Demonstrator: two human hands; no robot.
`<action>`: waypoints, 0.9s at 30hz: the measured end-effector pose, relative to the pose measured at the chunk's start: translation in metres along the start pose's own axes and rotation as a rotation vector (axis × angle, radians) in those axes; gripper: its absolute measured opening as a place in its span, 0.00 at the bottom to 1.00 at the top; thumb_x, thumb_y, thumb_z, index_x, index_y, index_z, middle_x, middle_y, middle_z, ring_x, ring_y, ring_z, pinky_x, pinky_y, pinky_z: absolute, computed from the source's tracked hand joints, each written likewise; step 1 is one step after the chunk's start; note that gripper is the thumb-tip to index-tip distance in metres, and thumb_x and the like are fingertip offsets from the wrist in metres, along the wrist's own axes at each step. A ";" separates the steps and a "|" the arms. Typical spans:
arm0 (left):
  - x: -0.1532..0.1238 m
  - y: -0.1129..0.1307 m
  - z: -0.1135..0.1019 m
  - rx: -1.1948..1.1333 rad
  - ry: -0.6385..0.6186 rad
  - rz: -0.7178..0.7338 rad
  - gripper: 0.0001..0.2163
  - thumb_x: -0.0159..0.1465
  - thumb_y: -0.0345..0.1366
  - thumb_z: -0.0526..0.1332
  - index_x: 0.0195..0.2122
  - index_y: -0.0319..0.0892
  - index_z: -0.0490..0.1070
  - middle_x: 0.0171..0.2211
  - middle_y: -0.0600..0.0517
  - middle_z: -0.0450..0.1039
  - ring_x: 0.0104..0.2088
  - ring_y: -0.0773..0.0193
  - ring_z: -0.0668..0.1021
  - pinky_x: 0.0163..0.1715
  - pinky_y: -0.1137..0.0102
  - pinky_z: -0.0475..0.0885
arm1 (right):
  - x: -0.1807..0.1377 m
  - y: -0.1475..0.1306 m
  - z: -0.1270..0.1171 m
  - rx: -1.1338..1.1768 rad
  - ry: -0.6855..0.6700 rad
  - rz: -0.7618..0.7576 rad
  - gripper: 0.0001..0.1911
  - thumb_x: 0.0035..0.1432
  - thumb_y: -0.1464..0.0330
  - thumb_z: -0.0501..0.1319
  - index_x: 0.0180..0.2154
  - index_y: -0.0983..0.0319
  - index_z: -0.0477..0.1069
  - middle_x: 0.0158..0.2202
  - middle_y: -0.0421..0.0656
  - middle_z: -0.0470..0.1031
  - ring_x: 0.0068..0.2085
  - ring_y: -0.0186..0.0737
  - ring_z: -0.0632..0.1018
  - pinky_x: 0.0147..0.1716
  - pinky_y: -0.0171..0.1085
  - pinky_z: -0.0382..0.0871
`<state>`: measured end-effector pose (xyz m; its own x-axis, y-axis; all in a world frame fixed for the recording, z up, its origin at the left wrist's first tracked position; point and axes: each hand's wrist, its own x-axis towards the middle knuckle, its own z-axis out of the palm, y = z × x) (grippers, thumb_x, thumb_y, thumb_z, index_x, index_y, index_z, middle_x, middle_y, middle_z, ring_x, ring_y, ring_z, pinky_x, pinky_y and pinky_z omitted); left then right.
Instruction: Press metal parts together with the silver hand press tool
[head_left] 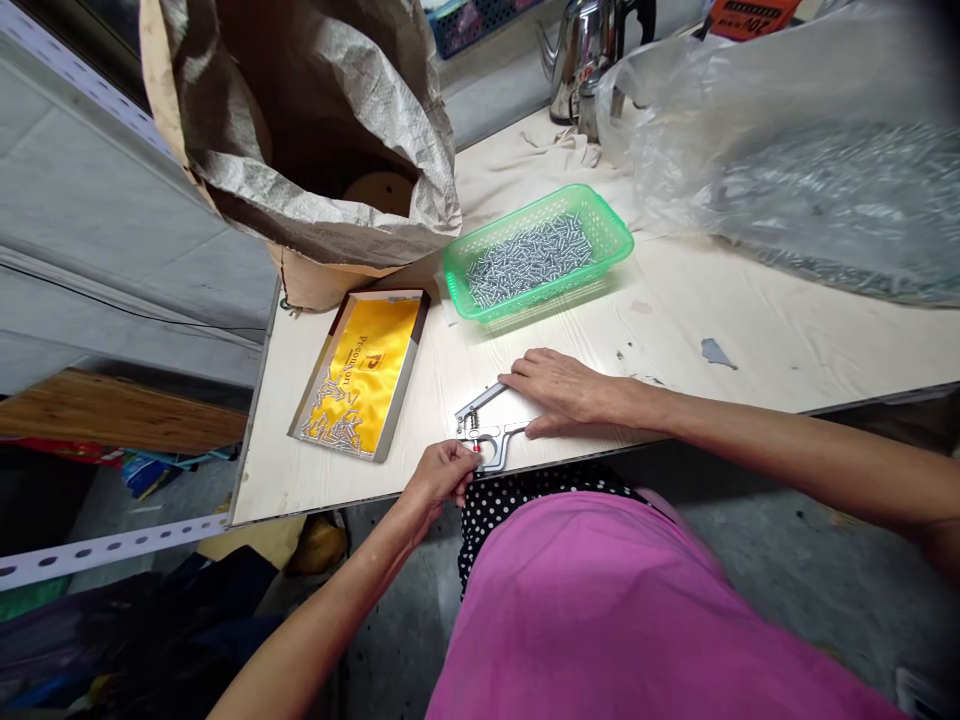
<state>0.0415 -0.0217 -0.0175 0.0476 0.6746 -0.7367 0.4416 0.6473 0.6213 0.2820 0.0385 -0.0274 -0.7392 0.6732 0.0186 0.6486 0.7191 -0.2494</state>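
At the table's front edge lies a grey metal plier-like hand tool (491,428) with two handles and a dark coil spring. My right hand (562,390) grips its handle ends, fingers on the upper handle and thumb by the lower one, and the handles are spread apart. My left hand (442,472) is closed in a pinch at the tool's other end, beside a small red part. What those fingertips hold is too small to make out. A green plastic basket (555,300) full of small shiny metal pins (532,258) stands beyond the tool.
A shallow box (409,375) with yellow cloth and several small metal pieces (334,425) lies at left. Behind it rises a large open sack-lined container (322,280). A clear plastic bag (825,200) of metal parts sits right, a kettle (589,50) at the back.
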 end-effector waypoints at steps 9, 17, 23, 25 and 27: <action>-0.014 0.000 0.001 0.506 0.266 0.273 0.10 0.62 0.42 0.62 0.30 0.42 0.67 0.24 0.55 0.70 0.24 0.66 0.73 0.25 0.73 0.68 | -0.011 -0.004 0.014 0.098 0.090 -0.031 0.26 0.59 0.60 0.65 0.55 0.65 0.65 0.45 0.51 0.72 0.45 0.49 0.69 0.44 0.45 0.62; 0.012 0.027 0.021 1.117 0.227 0.923 0.31 0.61 0.38 0.65 0.63 0.39 0.55 0.63 0.39 0.61 0.62 0.49 0.64 0.59 0.54 0.64 | -0.013 -0.007 0.014 0.104 0.094 0.003 0.39 0.57 0.60 0.66 0.64 0.67 0.54 0.53 0.55 0.69 0.50 0.51 0.69 0.49 0.48 0.62; 0.028 0.047 0.024 1.223 0.130 0.896 0.34 0.63 0.42 0.63 0.65 0.37 0.51 0.58 0.39 0.65 0.55 0.49 0.68 0.54 0.55 0.67 | -0.024 -0.005 0.008 0.054 0.029 0.202 0.39 0.47 0.56 0.72 0.54 0.70 0.65 0.49 0.56 0.70 0.47 0.55 0.69 0.44 0.47 0.66; 0.027 0.052 0.027 1.268 0.128 0.891 0.32 0.63 0.45 0.63 0.64 0.37 0.54 0.54 0.40 0.67 0.52 0.49 0.69 0.52 0.55 0.68 | -0.029 -0.005 0.004 0.062 0.012 0.181 0.28 0.51 0.59 0.70 0.49 0.67 0.68 0.46 0.54 0.71 0.45 0.52 0.70 0.43 0.45 0.66; 0.027 0.056 0.029 1.305 0.104 0.904 0.28 0.64 0.46 0.62 0.60 0.38 0.59 0.50 0.42 0.68 0.50 0.50 0.69 0.50 0.57 0.68 | -0.032 -0.006 -0.001 0.071 0.007 0.164 0.19 0.56 0.62 0.67 0.46 0.66 0.69 0.44 0.52 0.71 0.44 0.50 0.70 0.42 0.44 0.66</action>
<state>0.0939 0.0228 -0.0105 0.6744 0.7068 -0.2135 0.7371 -0.6613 0.1390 0.3014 0.0127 -0.0258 -0.6231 0.7818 -0.0216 0.7458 0.5857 -0.3173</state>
